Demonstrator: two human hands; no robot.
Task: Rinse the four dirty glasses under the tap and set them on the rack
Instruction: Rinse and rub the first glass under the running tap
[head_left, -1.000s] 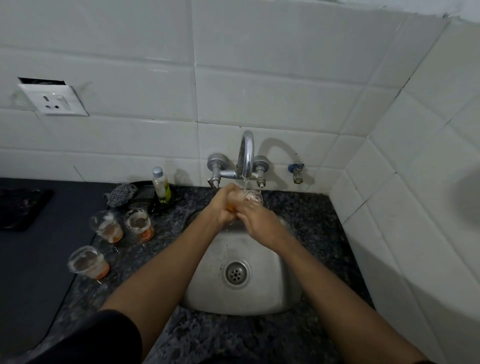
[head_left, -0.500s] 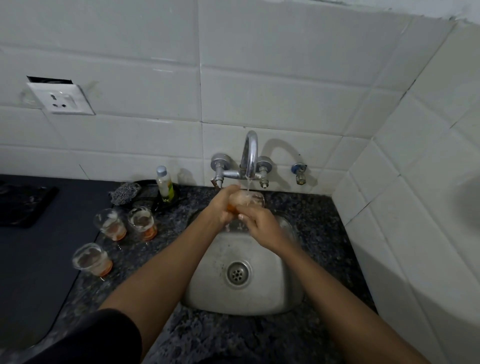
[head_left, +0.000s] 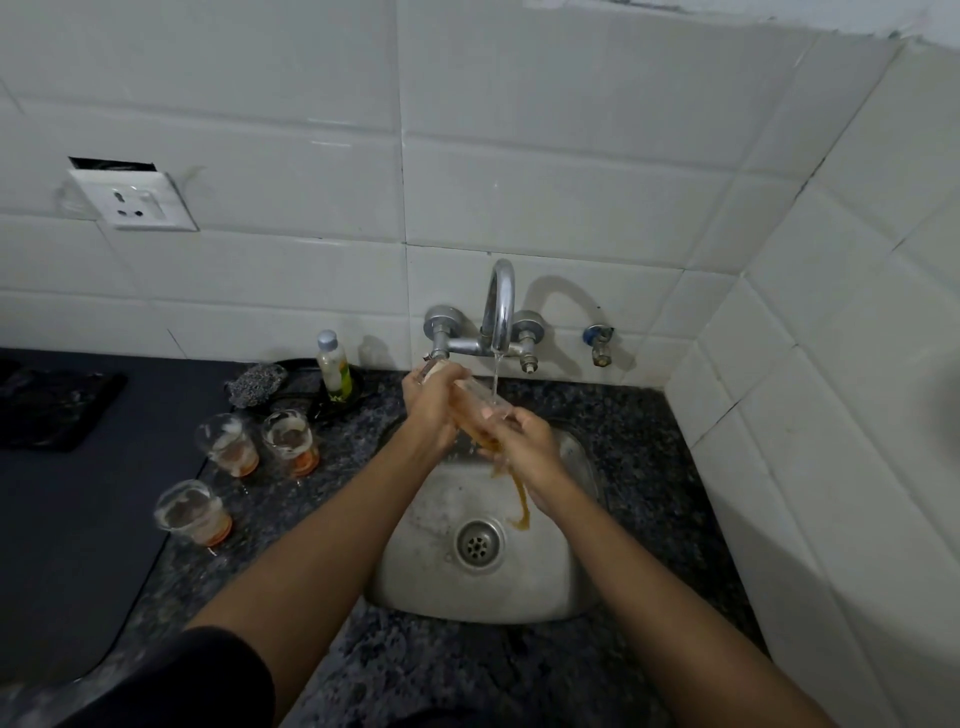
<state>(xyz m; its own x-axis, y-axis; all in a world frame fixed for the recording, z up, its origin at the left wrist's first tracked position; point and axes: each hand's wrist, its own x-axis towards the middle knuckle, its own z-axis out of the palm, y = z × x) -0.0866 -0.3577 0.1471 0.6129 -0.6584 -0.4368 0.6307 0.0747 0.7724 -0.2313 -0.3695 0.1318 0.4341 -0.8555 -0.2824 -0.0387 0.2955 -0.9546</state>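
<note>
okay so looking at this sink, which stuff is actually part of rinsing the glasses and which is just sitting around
Part of the job:
glass being rinsed, tilted, held by left hand and right hand
running tap
steel sink
three dirty glasses on the counter

Just lying about:
small bottle
scrubber
wall socket
spare valve
No rack is in view.

Speckled grey counter (head_left: 613, 415), white tiles (head_left: 545, 197), orange dregs in three glasses (head_left: 291, 441).
</note>
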